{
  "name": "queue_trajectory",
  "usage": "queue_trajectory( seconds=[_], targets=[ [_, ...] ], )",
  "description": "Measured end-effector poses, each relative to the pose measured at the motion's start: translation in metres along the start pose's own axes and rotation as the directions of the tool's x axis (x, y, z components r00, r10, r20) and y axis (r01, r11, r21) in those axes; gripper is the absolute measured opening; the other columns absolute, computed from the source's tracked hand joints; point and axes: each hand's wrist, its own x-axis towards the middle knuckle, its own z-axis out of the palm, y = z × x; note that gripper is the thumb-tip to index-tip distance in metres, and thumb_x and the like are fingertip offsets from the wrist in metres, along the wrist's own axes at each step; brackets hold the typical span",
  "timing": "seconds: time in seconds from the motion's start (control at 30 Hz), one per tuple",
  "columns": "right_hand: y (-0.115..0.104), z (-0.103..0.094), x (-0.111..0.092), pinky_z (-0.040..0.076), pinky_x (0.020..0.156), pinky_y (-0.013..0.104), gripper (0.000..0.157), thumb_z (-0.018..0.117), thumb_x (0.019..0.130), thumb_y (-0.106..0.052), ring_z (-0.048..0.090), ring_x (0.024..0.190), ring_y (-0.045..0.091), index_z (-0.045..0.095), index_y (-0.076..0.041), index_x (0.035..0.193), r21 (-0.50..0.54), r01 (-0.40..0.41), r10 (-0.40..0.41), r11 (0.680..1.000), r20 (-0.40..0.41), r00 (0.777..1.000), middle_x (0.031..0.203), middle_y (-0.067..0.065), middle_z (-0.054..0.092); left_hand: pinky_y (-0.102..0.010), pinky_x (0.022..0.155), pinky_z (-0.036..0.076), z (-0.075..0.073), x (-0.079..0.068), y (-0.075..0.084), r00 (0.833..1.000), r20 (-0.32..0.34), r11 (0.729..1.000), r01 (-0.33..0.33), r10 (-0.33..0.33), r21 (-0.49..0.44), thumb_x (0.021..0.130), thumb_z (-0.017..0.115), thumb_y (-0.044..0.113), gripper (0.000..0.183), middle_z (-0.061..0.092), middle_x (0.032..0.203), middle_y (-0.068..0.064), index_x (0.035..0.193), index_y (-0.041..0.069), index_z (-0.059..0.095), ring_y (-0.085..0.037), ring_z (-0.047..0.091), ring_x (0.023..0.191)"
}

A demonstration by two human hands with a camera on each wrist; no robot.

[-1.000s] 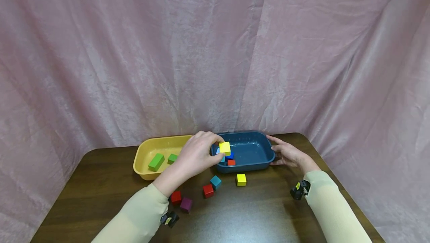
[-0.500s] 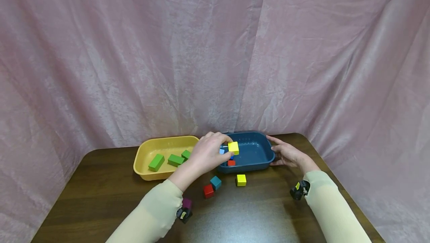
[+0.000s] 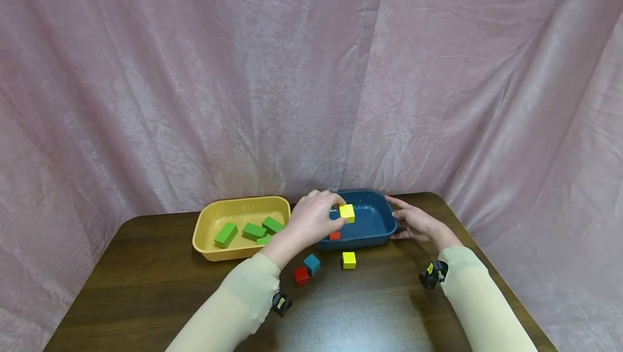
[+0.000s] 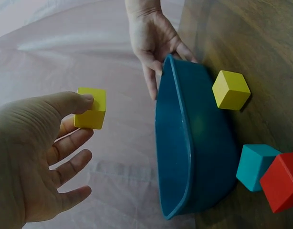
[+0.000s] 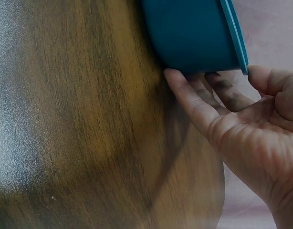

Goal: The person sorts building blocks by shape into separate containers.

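My left hand [image 3: 317,216] pinches a yellow cube [image 3: 347,213] between thumb and fingers, above the left part of a blue tray [image 3: 372,239]. In the left wrist view the cube [image 4: 90,109] sits at the thumb tip, with the lower fingers spread apart. Fairly straight fingers of my right hand [image 3: 417,223] touch the right end of the tray; the right wrist view shows them [image 5: 192,102] against its outer wall. A red block [image 3: 335,236] lies inside the tray. My left hand hides the tray's left end.
A yellow tray [image 3: 206,253] holding several green blocks stands at the left. In front of the blue tray, another yellow cube [image 3: 349,260], a teal cube [image 3: 312,264] and a red cube [image 3: 301,276] lie on the wooden table [image 3: 121,287]. A pink curtain [image 3: 311,71] hangs behind.
My left hand has moved right with the yellow cube, from the blue tray's left end further over it. More green blocks in the yellow tray are uncovered. My right hand stays against the tray.
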Motion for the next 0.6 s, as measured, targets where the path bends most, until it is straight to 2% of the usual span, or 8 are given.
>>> queue_trajectory(
  seconds=[0.33, 0.6],
  targets=[
    [0.0, 0.001, 0.0, 0.034, 0.09, 0.064, 0.056, 0.029, 0.101, -0.009, 0.037, 0.123, 0.047, 0.013, -0.03, 0.15, 0.008, 0.001, -0.001, 1.0, -0.001, 1.0, 0.144, 0.027, 0.022, -0.031, 0.076, 0.04, 0.009, 0.008, -0.001, 0.999, 0.014, 0.999, 0.043, -0.043, 0.027, 0.079, 0.07, 0.044, 0.035, 0.055, 0.092, 0.011, 0.106, 0.023, 0.065, -0.012, 0.044, 0.085],
    [0.001, 0.0, 0.0, 0.035, 0.09, 0.064, 0.056, 0.03, 0.101, -0.009, 0.036, 0.123, 0.048, 0.013, -0.03, 0.15, 0.005, 0.008, -0.008, 1.0, 0.002, 1.0, 0.144, 0.027, 0.022, -0.03, 0.074, 0.04, 0.018, 0.011, -0.004, 0.998, 0.034, 0.997, 0.058, -0.06, 0.055, 0.079, 0.07, 0.044, 0.035, 0.058, 0.093, 0.01, 0.107, 0.023, 0.066, -0.012, 0.045, 0.084]
  ],
)
